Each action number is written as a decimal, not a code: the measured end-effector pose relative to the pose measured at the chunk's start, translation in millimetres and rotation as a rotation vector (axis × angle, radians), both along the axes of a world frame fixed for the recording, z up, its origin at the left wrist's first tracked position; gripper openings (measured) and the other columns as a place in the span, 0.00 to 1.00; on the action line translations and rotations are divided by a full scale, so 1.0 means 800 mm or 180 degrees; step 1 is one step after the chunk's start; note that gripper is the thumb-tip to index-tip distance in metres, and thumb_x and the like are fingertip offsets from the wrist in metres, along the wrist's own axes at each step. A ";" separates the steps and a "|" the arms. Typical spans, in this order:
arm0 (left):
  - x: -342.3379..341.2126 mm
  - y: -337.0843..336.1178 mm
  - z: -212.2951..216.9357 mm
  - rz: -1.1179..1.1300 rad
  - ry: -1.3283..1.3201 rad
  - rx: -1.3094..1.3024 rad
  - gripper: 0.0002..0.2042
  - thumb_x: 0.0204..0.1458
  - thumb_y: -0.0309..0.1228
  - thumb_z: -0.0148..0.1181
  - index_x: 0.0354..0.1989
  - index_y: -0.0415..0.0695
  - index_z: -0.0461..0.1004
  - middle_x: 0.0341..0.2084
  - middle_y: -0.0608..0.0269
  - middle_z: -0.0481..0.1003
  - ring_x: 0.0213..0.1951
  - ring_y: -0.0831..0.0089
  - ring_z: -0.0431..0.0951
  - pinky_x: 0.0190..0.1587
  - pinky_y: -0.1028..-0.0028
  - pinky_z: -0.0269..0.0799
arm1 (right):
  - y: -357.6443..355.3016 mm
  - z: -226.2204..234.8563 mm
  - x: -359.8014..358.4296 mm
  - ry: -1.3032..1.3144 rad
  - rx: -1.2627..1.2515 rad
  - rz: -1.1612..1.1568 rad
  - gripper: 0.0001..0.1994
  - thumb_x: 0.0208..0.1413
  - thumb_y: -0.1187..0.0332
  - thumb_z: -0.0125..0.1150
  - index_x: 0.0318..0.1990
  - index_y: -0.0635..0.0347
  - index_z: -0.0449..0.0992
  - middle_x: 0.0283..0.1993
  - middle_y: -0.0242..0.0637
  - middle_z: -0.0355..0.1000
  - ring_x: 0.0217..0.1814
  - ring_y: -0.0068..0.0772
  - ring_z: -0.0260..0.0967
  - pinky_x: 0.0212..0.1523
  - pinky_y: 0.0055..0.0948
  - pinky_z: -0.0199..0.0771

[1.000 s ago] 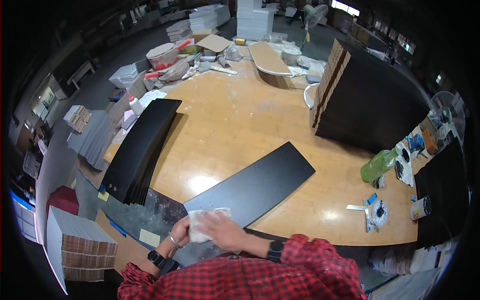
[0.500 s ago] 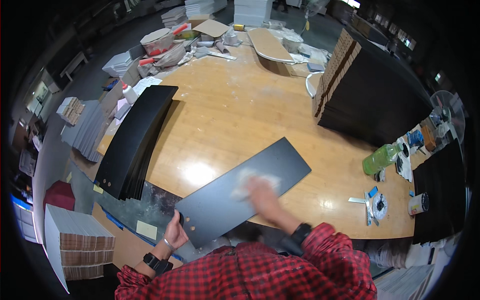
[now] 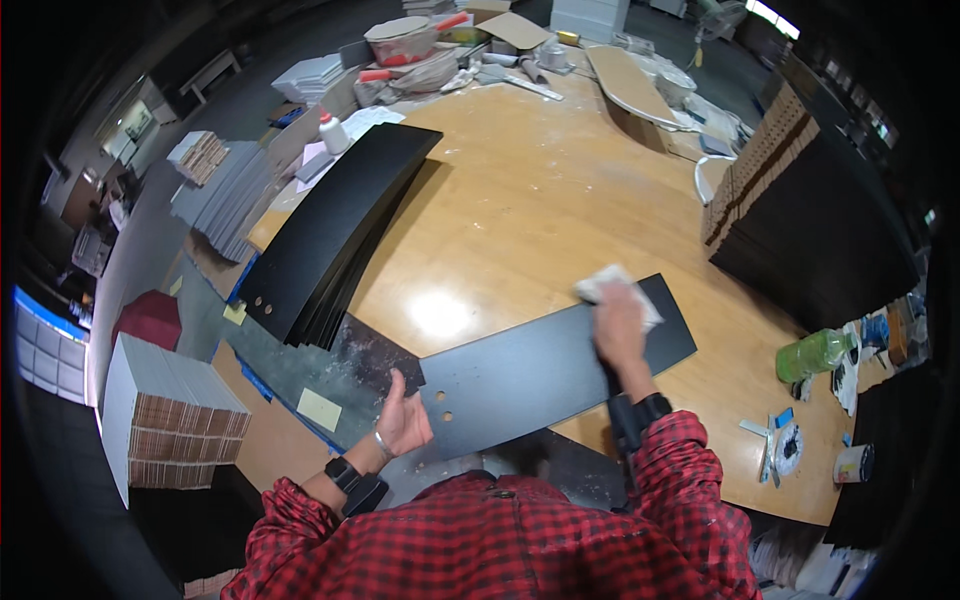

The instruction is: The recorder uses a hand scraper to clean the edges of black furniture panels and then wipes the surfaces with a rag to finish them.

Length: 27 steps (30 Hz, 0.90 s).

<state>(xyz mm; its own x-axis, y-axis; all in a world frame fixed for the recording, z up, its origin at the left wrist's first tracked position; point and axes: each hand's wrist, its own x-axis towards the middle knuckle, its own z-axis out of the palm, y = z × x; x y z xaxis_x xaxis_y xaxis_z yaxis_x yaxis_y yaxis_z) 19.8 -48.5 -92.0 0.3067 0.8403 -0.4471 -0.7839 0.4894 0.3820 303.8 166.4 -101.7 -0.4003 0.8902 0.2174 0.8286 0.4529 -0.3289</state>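
Observation:
A long black panel (image 3: 530, 375) with two small holes near its left end lies slantwise across the near table edge. My left hand (image 3: 403, 420) grips its left end, thumb raised at the edge; the fingers are partly hidden. On the panel's right part, my right hand (image 3: 622, 325) presses a crumpled white cloth (image 3: 608, 283), which reaches past the panel's far edge. To the left, a stack of similar black panels (image 3: 335, 215) rests on the table, the top one also with two holes.
On the wooden table (image 3: 520, 200), a tall stack of dark boards (image 3: 810, 200) stands right. A green bottle (image 3: 812, 355), a tape roll (image 3: 789, 450) and a white cup (image 3: 853, 464) sit nearer. Tubs and rags lie at the back. A white glue bottle (image 3: 333, 132) stands far left.
My right hand has slid the cloth rightward along the panel, toward its far right end. My left hand keeps its place at the left end. The whole view has shifted and turned.

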 end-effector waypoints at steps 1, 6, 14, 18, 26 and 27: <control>0.000 0.002 0.001 0.0057 -0.0130 -0.0034 0.48 0.43 0.71 0.26 0.61 0.38 0.51 0.57 0.51 0.59 0.58 0.58 0.61 0.57 0.58 0.59 | -0.014 -0.001 -0.034 0.0129 -0.0137 0.0341 0.19 0.56 0.69 0.39 0.55 0.64 0.61 0.59 0.50 0.57 0.63 0.50 0.50 0.62 0.46 0.47; -0.017 0.004 -0.001 0.0341 0.0166 0.0222 0.42 0.48 0.66 0.29 0.56 0.39 0.59 0.50 0.54 0.68 0.51 0.65 0.69 0.54 0.63 0.65 | -0.177 -0.005 -0.169 0.0560 -0.0512 0.2743 0.19 0.53 0.68 0.43 0.54 0.58 0.64 0.58 0.47 0.59 0.63 0.44 0.53 0.64 0.41 0.47; -0.007 -0.006 -0.009 0.0259 0.1613 -0.0343 0.12 0.52 0.23 0.52 0.46 0.40 0.67 0.35 0.65 0.72 0.35 0.76 0.72 0.39 0.75 0.70 | -0.019 -0.011 0.001 0.0171 -0.0391 0.0249 0.19 0.56 0.68 0.40 0.55 0.64 0.61 0.59 0.51 0.58 0.62 0.50 0.52 0.62 0.46 0.47; 0.000 -0.001 -0.006 0.0127 0.1638 -0.0287 0.11 0.53 0.24 0.52 0.45 0.40 0.67 0.34 0.65 0.72 0.35 0.77 0.72 0.38 0.75 0.70 | -0.059 -0.014 -0.074 0.0007 -0.0197 0.1074 0.22 0.55 0.70 0.40 0.57 0.67 0.56 0.61 0.54 0.53 0.65 0.52 0.48 0.64 0.48 0.42; -0.025 -0.027 -0.033 0.0294 0.1833 -0.0445 0.09 0.53 0.24 0.51 0.42 0.39 0.66 0.34 0.65 0.70 0.33 0.75 0.73 0.38 0.74 0.71 | -0.141 -0.012 -0.193 0.0745 -0.0288 0.2515 0.21 0.53 0.66 0.45 0.55 0.63 0.61 0.59 0.52 0.56 0.65 0.48 0.48 0.65 0.43 0.41; -0.023 -0.029 -0.014 0.0520 0.1795 -0.0421 0.09 0.53 0.24 0.51 0.42 0.40 0.66 0.34 0.66 0.70 0.32 0.75 0.73 0.37 0.75 0.71 | -0.115 -0.020 -0.167 0.0673 -0.0438 0.2040 0.21 0.53 0.67 0.45 0.55 0.64 0.61 0.58 0.52 0.57 0.64 0.49 0.50 0.65 0.43 0.43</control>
